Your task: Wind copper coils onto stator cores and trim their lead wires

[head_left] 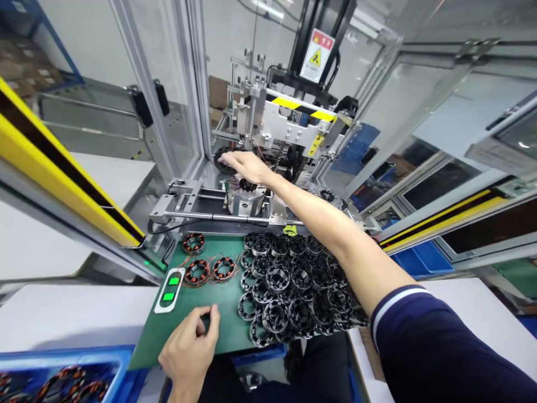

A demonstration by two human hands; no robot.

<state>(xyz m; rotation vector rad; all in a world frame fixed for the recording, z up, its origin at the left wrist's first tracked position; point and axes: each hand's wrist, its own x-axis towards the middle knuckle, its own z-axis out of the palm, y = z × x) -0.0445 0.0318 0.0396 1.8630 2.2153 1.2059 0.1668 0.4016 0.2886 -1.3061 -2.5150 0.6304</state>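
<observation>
My left hand (191,344) hovers over or rests on the near left of the green mat (229,330). Its fingers curl loosely, with a gap inside the thumb and forefinger and no object visible there. My right hand (249,167) reaches forward into the machine, fingers stretched out to the left above a round metal fixture (245,202). A dark slotted part (247,184) sits on that fixture beneath the palm. Behind my right fingertips is a dark round part (222,159), partly hidden. Three copper-wound stator rings, one of them this stator (197,272), lie on the mat's left.
Stacked black-and-silver stator cores (278,277) cover the mat's right half. A white panel with two green lights (169,291) lies at left. A blue bin (121,358) holds wound stators. Yellow-black light curtain posts (67,162) flank the opening; a press head (289,126) hangs above.
</observation>
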